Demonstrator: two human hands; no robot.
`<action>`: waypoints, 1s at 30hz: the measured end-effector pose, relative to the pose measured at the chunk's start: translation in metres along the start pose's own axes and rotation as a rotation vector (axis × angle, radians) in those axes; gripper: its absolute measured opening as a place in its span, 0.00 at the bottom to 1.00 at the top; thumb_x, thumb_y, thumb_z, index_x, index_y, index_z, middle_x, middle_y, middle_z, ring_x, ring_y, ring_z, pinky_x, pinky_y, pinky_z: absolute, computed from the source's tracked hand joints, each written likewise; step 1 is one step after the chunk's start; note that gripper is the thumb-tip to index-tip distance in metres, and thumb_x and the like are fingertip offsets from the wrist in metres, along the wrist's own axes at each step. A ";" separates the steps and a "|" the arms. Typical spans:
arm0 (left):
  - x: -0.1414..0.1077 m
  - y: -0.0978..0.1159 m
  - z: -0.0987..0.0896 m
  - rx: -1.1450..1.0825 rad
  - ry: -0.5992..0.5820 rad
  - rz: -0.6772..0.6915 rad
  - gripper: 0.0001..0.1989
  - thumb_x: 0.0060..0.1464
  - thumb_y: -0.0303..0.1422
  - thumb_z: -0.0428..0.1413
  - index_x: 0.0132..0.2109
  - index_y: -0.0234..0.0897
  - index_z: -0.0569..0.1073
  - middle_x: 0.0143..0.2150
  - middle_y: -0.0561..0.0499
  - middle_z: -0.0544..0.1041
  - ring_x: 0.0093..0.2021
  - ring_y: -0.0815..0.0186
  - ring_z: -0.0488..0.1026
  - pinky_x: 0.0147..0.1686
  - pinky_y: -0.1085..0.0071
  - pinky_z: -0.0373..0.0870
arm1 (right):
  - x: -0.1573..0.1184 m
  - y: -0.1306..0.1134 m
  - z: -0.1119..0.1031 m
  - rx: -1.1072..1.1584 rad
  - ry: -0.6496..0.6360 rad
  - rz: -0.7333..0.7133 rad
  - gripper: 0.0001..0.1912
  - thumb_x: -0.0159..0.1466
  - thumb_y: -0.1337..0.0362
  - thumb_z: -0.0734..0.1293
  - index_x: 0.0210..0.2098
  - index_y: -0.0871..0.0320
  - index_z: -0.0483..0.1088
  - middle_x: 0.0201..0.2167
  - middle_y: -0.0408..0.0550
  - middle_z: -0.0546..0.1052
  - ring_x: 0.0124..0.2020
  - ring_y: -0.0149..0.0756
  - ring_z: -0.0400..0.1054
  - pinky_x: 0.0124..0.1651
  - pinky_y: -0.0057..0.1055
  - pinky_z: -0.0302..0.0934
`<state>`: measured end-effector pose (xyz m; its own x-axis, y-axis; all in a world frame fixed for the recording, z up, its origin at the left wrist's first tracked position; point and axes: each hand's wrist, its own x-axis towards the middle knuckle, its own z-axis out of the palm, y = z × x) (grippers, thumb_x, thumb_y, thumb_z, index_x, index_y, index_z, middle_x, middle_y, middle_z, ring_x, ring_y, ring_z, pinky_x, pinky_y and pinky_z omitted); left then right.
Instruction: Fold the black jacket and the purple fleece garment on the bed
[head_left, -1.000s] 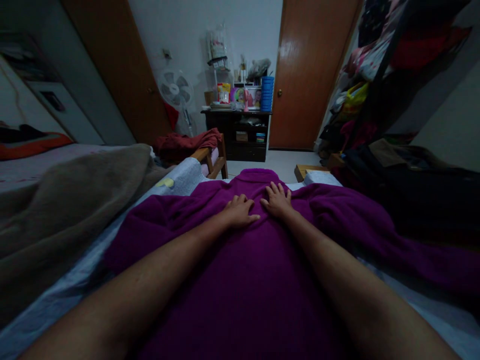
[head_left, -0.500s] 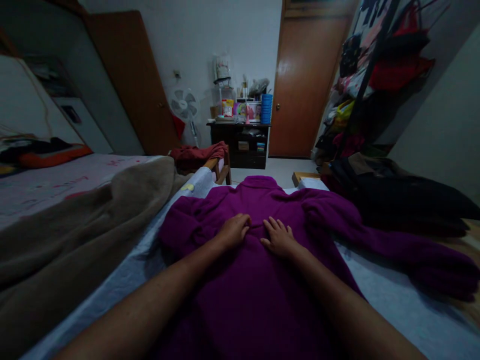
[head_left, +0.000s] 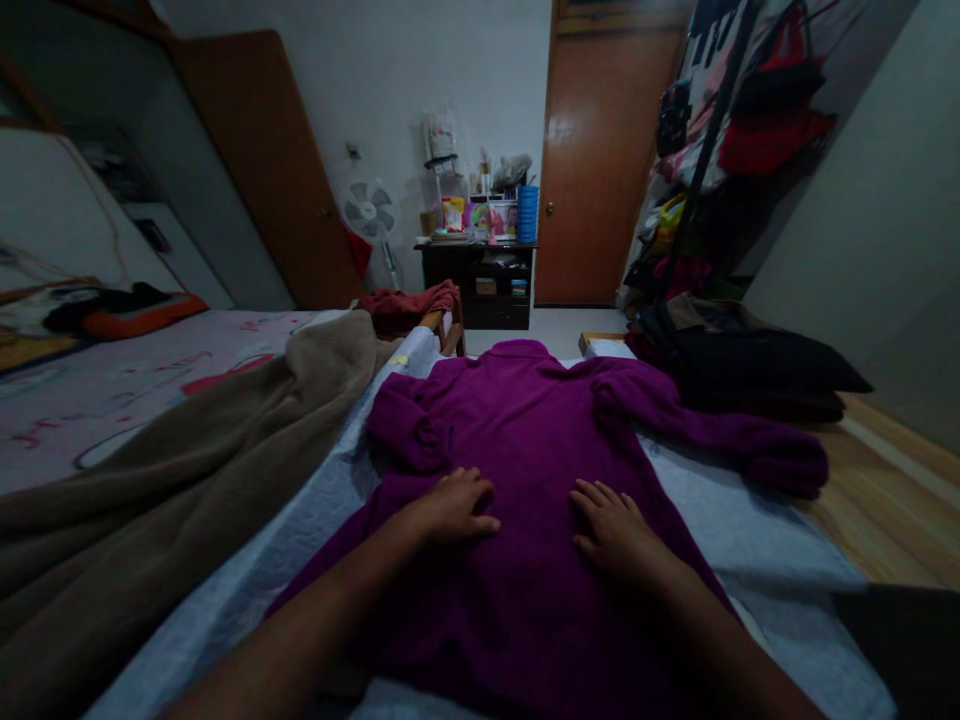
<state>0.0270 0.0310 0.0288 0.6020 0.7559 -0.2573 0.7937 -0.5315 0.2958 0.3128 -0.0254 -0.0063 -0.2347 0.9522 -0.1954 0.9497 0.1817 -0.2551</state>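
Note:
A purple garment lies spread out on a pale blue padded cover, its collar at the far end. One sleeve stretches to the right; the other is folded in at the left. My left hand rests on the left part of the garment's body, fingers apart and holding nothing. On the right part lies my right hand, palm down with its fingers spread. Smooth fabric shows between the two hands.
A brown fleece blanket lies at the left beside a pink patterned bed. Dark folded clothes are stacked at the right. Beyond stand a fan, a black cabinet and a brown door.
Both hands have moved nearer to me over the garment and farther apart. The garment's body looks flatter between them. The view has shifted slightly.

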 end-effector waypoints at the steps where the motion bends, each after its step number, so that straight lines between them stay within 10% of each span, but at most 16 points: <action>1: -0.011 0.004 0.003 -0.033 -0.024 0.036 0.26 0.49 0.48 0.59 0.54 0.43 0.69 0.53 0.46 0.69 0.54 0.52 0.66 0.53 0.57 0.64 | -0.010 0.002 0.003 -0.001 0.044 -0.003 0.34 0.60 0.60 0.63 0.65 0.57 0.58 0.68 0.54 0.54 0.68 0.52 0.46 0.65 0.50 0.42; 12: -0.047 0.021 0.034 -0.084 0.298 0.051 0.13 0.55 0.24 0.46 0.41 0.39 0.74 0.41 0.48 0.74 0.43 0.61 0.69 0.45 0.66 0.63 | -0.041 -0.005 0.008 0.159 0.294 0.066 0.12 0.65 0.70 0.56 0.39 0.60 0.70 0.38 0.52 0.73 0.40 0.37 0.68 0.44 0.30 0.58; 24: -0.068 0.026 0.045 -0.118 0.133 0.055 0.18 0.54 0.31 0.53 0.52 0.40 0.72 0.50 0.47 0.75 0.51 0.60 0.70 0.53 0.65 0.64 | -0.063 -0.004 0.015 -0.074 0.193 0.163 0.12 0.65 0.62 0.60 0.38 0.58 0.75 0.42 0.55 0.73 0.45 0.44 0.66 0.48 0.36 0.57; 30: -0.068 -0.003 0.015 -0.090 0.446 -0.284 0.20 0.53 0.31 0.53 0.55 0.40 0.71 0.58 0.44 0.68 0.60 0.56 0.64 0.60 0.61 0.58 | -0.058 -0.033 0.018 -0.063 0.409 -0.001 0.20 0.68 0.57 0.58 0.53 0.61 0.70 0.59 0.59 0.66 0.60 0.48 0.58 0.61 0.42 0.50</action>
<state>-0.0149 -0.0245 0.0313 0.2543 0.9645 0.0712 0.8976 -0.2628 0.3540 0.2915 -0.0913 -0.0039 -0.1460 0.9687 0.2008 0.9632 0.1855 -0.1946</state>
